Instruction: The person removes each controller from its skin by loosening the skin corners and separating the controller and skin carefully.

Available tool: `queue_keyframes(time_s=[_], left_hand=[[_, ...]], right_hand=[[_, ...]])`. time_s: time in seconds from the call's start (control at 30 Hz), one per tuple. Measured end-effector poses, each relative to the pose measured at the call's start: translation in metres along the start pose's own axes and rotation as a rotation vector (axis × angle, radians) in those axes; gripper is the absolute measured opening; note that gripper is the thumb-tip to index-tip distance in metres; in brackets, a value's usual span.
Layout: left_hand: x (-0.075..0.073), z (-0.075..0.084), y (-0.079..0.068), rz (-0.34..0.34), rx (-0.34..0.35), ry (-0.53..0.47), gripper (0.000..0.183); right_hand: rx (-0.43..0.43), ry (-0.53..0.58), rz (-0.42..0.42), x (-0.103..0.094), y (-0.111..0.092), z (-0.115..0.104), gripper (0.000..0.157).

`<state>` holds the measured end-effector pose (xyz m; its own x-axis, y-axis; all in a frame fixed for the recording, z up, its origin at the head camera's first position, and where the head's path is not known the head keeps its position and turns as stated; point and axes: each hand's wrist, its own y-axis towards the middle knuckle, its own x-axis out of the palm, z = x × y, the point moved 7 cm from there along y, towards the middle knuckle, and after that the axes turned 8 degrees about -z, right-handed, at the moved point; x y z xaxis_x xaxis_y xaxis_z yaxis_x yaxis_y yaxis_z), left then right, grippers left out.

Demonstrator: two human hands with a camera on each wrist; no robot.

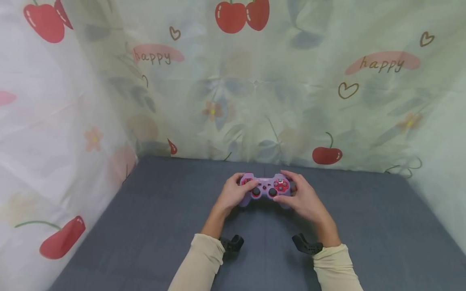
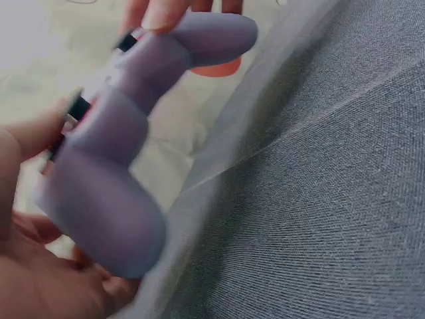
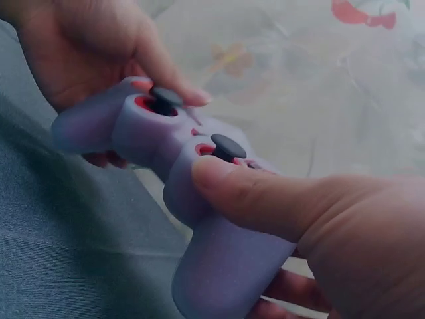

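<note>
A purple game controller with red button areas and two black thumbsticks is held between both hands, above the grey cloth. The left hand grips its left side, with the thumb lying over the top face near the left stick. On the other side the right hand grips the right end, its thumb by the right stick and its index finger at the upper edge. In the left wrist view the controller's rounded handles show from below. The right wrist view shows the right thumb beside a black thumbstick.
Dark grey cloth covers the table. Behind it hangs a pale curtain printed with cherries, hearts and the word "happy"; more of it stands along the left side. Each wrist wears a black device, such as the left one.
</note>
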<state>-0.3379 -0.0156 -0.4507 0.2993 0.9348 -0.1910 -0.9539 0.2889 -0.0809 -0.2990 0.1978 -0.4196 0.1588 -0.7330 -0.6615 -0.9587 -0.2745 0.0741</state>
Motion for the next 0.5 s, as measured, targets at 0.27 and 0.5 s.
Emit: queue_keyframes(time_s=[0.27, 0.5], left_hand=[[0.000, 0.009, 0.000, -0.014, 0.053, 0.017, 0.068], [-0.002, 0.020, -0.006, -0.031, 0.145, 0.008, 0.061]], right_hand=[[-0.075, -0.078, 0.061, -0.005, -0.002, -0.023, 0.084], [-0.100, -0.081, 0.066, -0.006, -0.004, -0.033, 0.084]])
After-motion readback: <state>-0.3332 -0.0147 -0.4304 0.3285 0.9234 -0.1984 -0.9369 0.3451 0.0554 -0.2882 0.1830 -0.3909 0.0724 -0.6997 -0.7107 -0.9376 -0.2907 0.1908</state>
